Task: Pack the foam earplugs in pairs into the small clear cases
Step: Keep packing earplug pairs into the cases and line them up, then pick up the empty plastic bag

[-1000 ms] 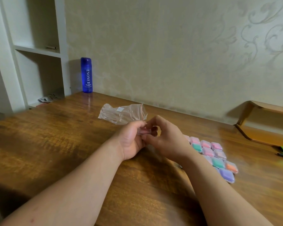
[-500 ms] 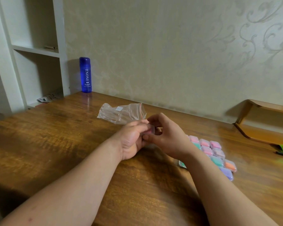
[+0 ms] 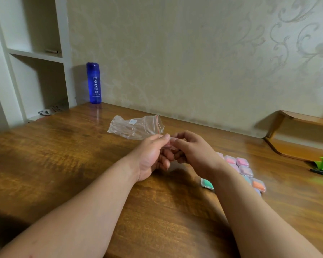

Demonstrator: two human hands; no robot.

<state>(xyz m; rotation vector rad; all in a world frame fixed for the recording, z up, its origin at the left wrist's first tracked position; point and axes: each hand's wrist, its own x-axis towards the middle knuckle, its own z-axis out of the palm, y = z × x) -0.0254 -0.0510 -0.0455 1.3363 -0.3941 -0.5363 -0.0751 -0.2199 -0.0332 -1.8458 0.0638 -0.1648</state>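
- Head view: a small clear case is pinched between the fingers of the left hand and those of the right hand, and is held above the worktop. It is gripped from both sides, it is judged, so that the lid can be worked while the body is steadied.
- The fingers of both hands are curled in and pressed onto the case; none are spread.
- A pinkish tint is seen inside the case. Whether its lid is open or snapped down cannot be told, as it is blurred and mostly covered.
- Packed cases are laid in close rows to the right of the fingers, partly hidden by the right forearm. Coloured earplugs are shown through them. They are probably grouped there so that finished work is kept apart.
- A clear bag is left flat just beyond the fingers, within easy reach; its contents cannot be made out.
- No loose earplugs are seen on the worktop, so the task is judged to be near its end.
- A blue bottle is stood well beyond the fingers to the left, against the wall.
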